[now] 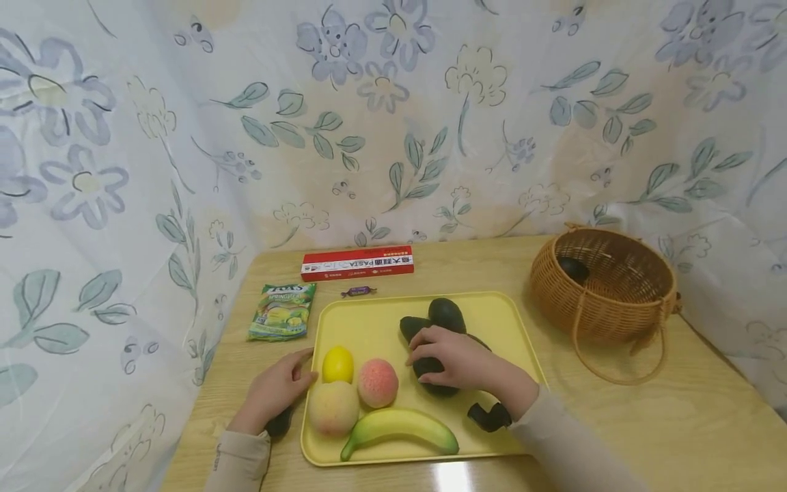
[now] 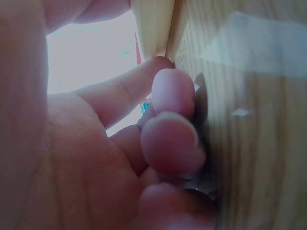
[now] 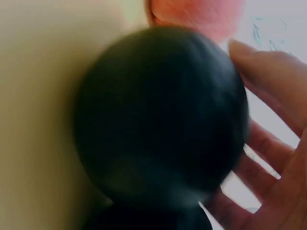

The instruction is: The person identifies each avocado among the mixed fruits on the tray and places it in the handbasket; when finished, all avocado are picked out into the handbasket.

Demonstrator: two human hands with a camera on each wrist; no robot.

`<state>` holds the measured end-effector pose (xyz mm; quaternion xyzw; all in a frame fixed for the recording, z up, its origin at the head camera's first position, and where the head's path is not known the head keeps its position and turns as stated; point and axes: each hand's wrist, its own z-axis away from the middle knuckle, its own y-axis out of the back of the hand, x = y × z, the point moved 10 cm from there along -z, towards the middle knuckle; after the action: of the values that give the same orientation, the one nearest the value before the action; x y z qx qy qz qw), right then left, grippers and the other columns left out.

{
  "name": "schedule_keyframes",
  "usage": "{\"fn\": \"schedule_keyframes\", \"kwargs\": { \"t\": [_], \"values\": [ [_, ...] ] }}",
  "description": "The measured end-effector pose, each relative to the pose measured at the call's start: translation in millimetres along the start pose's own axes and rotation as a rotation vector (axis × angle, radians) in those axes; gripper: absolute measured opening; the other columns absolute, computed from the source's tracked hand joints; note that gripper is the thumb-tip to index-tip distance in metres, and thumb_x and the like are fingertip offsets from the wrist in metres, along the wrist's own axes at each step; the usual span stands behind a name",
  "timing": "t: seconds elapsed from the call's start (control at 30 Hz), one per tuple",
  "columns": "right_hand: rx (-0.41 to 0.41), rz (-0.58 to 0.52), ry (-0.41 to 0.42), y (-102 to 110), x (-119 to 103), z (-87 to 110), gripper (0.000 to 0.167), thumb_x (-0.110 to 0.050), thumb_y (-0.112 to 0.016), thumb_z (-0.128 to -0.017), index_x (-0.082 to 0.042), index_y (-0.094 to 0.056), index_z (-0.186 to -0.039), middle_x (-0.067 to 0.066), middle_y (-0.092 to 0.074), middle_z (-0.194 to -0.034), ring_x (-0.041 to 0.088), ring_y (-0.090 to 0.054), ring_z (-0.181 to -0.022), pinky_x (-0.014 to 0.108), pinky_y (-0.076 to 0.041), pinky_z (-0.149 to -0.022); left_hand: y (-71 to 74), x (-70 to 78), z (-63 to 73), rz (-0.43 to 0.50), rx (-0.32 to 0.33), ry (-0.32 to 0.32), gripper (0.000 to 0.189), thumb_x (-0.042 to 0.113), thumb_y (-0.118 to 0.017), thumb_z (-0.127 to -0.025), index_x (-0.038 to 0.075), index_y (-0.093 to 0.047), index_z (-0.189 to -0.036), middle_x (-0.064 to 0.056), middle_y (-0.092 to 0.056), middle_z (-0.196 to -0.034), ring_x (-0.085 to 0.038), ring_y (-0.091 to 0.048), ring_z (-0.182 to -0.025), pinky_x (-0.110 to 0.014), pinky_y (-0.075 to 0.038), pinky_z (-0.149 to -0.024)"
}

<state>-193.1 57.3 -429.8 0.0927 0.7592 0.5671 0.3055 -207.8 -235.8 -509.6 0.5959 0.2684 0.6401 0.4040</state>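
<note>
My right hand (image 1: 451, 359) reaches over the tray, fingers and thumb curled round a dark avocado (image 1: 438, 389). In the right wrist view this avocado (image 3: 158, 115) fills the middle, fingers along its side. Close by lie another avocado (image 1: 447, 314) and a dark, narrower fruit (image 1: 413, 328), partly hidden by the hand. My left hand (image 1: 278, 389) rests at the left edge of the yellow tray (image 1: 363, 314), thumb and index finger touching the rim. The left wrist view shows its other fingertips (image 2: 172, 93) bent loosely beside the wooden tabletop.
On the tray's left lie a lemon (image 1: 338, 364), a pink peach (image 1: 378, 383), a paler peach (image 1: 334, 408) and a banana (image 1: 402, 429). A wicker basket (image 1: 565, 318) with a dark fruit stands right. Behind are a pasta box (image 1: 358, 264), a wrapped candy (image 1: 359, 292) and a green snack bag (image 1: 283, 312).
</note>
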Motion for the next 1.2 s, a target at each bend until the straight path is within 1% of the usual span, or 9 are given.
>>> {"fn": "schedule_keyframes", "kwargs": {
  "t": [0.1, 0.33, 0.4, 0.6, 0.73, 0.87, 1.0, 1.07, 1.2],
  "values": [
    [-0.029, 0.010, -0.005, -12, -3, 0.8, 0.031, -0.023, -0.088, -0.088, -0.021, -0.077, -0.117, 0.001, -0.062, -0.127, 0.019, -0.060, -0.115, 0.033, -0.054, -0.091, -0.9, -0.7, 0.3, -0.005, 0.004, 0.001, 0.054, 0.031, -0.073, -0.097, 0.012, -0.060, -0.146, 0.003, -0.051, -0.081, -0.014, -0.046, -0.065, -0.031, -0.034, -0.058],
    [-0.110, 0.035, -0.039, -36, -3, 0.2, 0.034, -0.020, -0.089, -0.083, -0.022, -0.077, -0.115, 0.000, -0.062, -0.128, 0.021, -0.061, -0.115, 0.033, -0.054, -0.089, -0.3, 0.4, -0.4, -0.006, 0.009, -0.005, 0.054, 0.031, -0.073, -0.097, 0.011, -0.060, -0.146, 0.002, -0.051, -0.081, -0.015, -0.046, -0.065, -0.032, -0.034, -0.059],
    [-0.111, 0.045, -0.055, -38, -2, -0.7, 0.033, -0.018, -0.088, -0.082, -0.023, -0.077, -0.112, -0.001, -0.062, -0.128, 0.021, -0.061, -0.114, 0.031, -0.054, -0.086, -0.2, -0.1, 0.0, -0.007, 0.008, -0.004, 0.054, 0.031, -0.073, -0.097, 0.011, -0.060, -0.146, 0.002, -0.051, -0.081, -0.015, -0.046, -0.066, -0.032, -0.034, -0.059],
    [-0.078, 0.016, -0.036, -32, -5, 0.4, 0.029, -0.013, -0.085, -0.082, -0.022, -0.076, -0.108, 0.000, -0.061, -0.129, 0.020, -0.062, -0.116, 0.032, -0.053, -0.091, -2.4, -2.4, 0.2, -0.013, -0.001, -0.008, 0.054, 0.032, -0.072, -0.098, 0.011, -0.060, -0.146, 0.002, -0.051, -0.082, -0.015, -0.046, -0.067, -0.031, -0.035, -0.059],
    [-0.001, -0.076, -0.032, -9, -3, 3.2, 0.029, -0.009, -0.085, -0.082, -0.019, -0.075, -0.108, 0.001, -0.061, -0.132, 0.022, -0.062, -0.119, 0.036, -0.053, -0.095, -2.8, -2.4, -0.9, -0.007, 0.001, -0.013, 0.054, 0.031, -0.072, -0.098, 0.010, -0.060, -0.146, 0.002, -0.050, -0.082, -0.015, -0.046, -0.066, -0.031, -0.035, -0.059],
    [0.105, -0.144, -0.073, 29, 11, 9.5, 0.028, -0.005, -0.084, -0.083, -0.017, -0.074, -0.107, 0.004, -0.061, -0.134, 0.026, -0.062, -0.120, 0.043, -0.053, -0.095, -2.2, -1.4, -1.2, -0.005, 0.003, -0.019, 0.054, 0.031, -0.072, -0.098, 0.010, -0.060, -0.146, 0.002, -0.050, -0.081, -0.015, -0.046, -0.066, -0.031, -0.035, -0.058],
    [0.231, -0.143, -0.127, 71, 33, 23.8, 0.029, -0.003, -0.084, -0.083, -0.017, -0.074, -0.106, 0.008, -0.061, -0.134, 0.029, -0.063, -0.118, 0.047, -0.053, -0.093, -2.1, -0.2, -0.6, -0.003, 0.000, -0.021, 0.054, 0.031, -0.072, -0.098, 0.010, -0.060, -0.146, 0.002, -0.051, -0.081, -0.014, -0.046, -0.066, -0.031, -0.035, -0.058],
    [0.295, -0.116, -0.158, 91, 45, 33.9, 0.031, -0.002, -0.085, -0.083, -0.018, -0.073, -0.106, 0.009, -0.062, -0.133, 0.030, -0.064, -0.117, 0.047, -0.054, -0.091, -1.7, 0.3, -0.1, -0.002, 0.002, -0.020, 0.054, 0.031, -0.072, -0.098, 0.010, -0.060, -0.146, 0.002, -0.051, -0.081, -0.015, -0.046, -0.065, -0.031, -0.035, -0.058],
    [0.408, -0.056, -0.259, 127, 67, 59.5, 0.032, 0.000, -0.084, -0.084, -0.017, -0.073, -0.108, 0.010, -0.060, -0.135, 0.036, -0.065, -0.115, 0.050, -0.057, -0.086, -0.7, 1.1, 1.0, 0.004, 0.004, -0.017, 0.054, 0.031, -0.073, -0.097, 0.009, -0.060, -0.146, 0.002, -0.051, -0.080, -0.015, -0.046, -0.065, -0.031, -0.034, -0.058]
  ]
}}
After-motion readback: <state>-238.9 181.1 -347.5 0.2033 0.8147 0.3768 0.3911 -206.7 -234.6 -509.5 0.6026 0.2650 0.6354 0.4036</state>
